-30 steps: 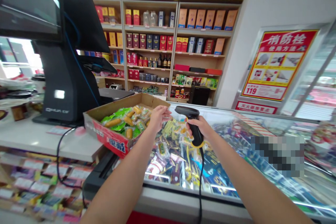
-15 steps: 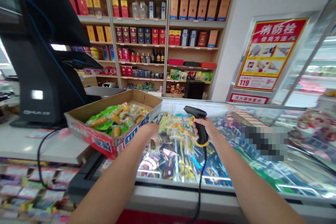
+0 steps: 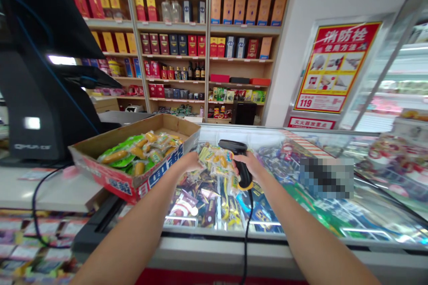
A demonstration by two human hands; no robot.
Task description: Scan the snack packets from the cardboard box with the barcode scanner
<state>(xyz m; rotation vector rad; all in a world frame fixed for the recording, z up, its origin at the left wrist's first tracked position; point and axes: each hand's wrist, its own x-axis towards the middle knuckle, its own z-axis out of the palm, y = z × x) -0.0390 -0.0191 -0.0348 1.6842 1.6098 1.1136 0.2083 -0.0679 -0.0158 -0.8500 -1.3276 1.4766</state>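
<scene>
My right hand is wrapped round the grip of a black and yellow barcode scanner, whose head faces left over several wrapped yellow sausages. These clear packets lie on the glass top of a freezer. My left hand is at the left edge of these packets, beside the box; its fingers are mostly hidden, so I cannot tell whether it grips one. An open cardboard box holds more wrapped sausages and green packaging.
A black checkout terminal stands on the counter at left. The chest freezer spans the front, with colourful packs under its glass. The scanner's cable hangs over its front edge. Shelves of boxed bottles line the back wall.
The view has shifted slightly, moving most things left. My left hand has come closer to the packets on the glass; a packet seen below its fingers no longer shows there. The scanner stays in my right hand.
</scene>
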